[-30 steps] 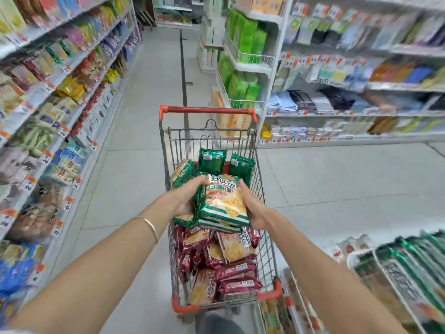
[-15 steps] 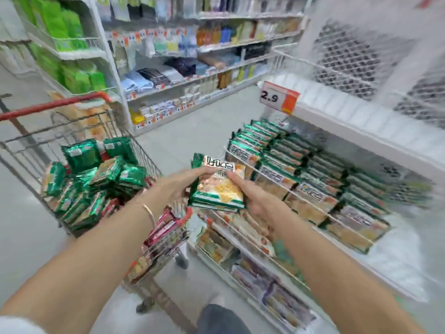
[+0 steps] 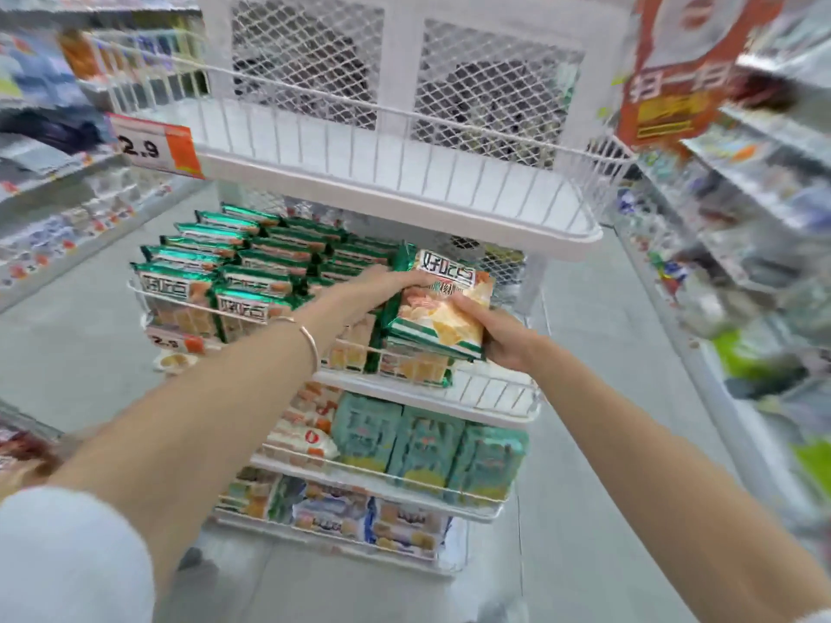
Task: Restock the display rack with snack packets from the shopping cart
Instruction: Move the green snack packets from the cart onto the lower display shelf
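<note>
Head view: we face the white display rack (image 3: 395, 186), whose wire-fronted shelves spread out beyond both our hands. Rows of green snack packets (image 3: 252, 281) fill the shelf at hand level, lying left of and beyond our left hand (image 3: 380, 285). Teal packets (image 3: 427, 442) stand on a shelf below our hands. We hold a small stack of snack packets (image 3: 443, 308) between the two hands, tilted over the right end of the green rows; we cannot tell whether it touches them. Our left hand curls over the stack's top edge. Our right hand (image 3: 506, 341) grips its lower right corner, thumb on the front. A price tag (image 3: 155, 146) reading 2.9 hangs up and left of our left hand. A thin bracelet (image 3: 310, 341) circles the left wrist.
</note>
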Available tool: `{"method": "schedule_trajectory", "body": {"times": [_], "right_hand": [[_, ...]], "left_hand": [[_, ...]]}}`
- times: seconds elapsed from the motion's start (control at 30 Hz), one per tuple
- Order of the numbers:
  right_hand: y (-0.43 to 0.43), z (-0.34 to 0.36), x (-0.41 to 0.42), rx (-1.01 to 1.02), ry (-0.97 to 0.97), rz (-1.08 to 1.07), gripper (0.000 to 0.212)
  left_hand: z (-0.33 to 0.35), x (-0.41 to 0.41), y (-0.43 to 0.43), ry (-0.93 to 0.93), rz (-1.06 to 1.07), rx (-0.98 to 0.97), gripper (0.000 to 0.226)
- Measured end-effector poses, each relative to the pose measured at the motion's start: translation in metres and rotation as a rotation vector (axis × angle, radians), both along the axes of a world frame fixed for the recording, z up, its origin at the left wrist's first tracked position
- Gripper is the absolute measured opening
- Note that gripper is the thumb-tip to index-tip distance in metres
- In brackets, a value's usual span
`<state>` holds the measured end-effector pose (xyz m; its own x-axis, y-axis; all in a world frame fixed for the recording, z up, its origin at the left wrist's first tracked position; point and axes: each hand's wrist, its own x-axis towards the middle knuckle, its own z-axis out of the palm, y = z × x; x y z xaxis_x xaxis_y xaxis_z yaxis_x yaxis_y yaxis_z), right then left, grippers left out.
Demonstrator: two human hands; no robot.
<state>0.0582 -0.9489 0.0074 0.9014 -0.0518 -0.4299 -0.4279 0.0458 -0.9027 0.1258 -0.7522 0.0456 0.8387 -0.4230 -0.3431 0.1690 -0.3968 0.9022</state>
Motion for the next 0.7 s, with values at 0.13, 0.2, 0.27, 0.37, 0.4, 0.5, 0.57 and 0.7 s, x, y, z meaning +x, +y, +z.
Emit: {"method": "schedule_trajectory", "body": {"times": [0.13, 0.2, 0.27, 0.37, 0.4, 0.5, 0.57, 0.7], "right_hand": [[-0.084, -0.003, 0.009, -0.148, -0.059, -0.049, 0.072], [-0.124, -0.015, 0.017, -0.164, -0.146, -0.061, 0.064], [-0.154, -0.035, 0.032, -0.195, -0.201, -0.015, 0.063], [-0.173, -0.073, 0.064, -0.288, -0.174, 0.03, 0.066], [-0.182, -0.097, 0.086, -0.284, -0.146, 0.043, 0.072], [-0.186, -0.143, 0.13, -0.3, -0.084, 0.025, 0.122], [-0.16, -0.128, 0.118, -0.359, -0.034, 0.013, 0.105], [-0.154, -0.129, 0.128, -0.474, -0.034, -0.085, 0.102]], "left_hand": [[-0.005, 0.021, -0.087, -0.109, -0.006, 0.043, 0.062], [-0.012, 0.033, -0.118, -0.145, -0.08, 0.12, 0.062], [-0.027, 0.053, -0.142, -0.238, -0.169, 0.164, 0.094], [-0.05, 0.072, -0.171, -0.434, -0.227, 0.431, 0.108], [-0.057, 0.079, -0.175, -0.517, -0.212, 0.519, 0.104], [-0.083, 0.102, -0.183, -0.603, -0.226, 0.729, 0.104], [-0.104, 0.114, -0.186, -0.681, -0.228, 0.866, 0.11], [-0.12, 0.126, -0.184, -0.759, -0.223, 0.882, 0.133]]}}
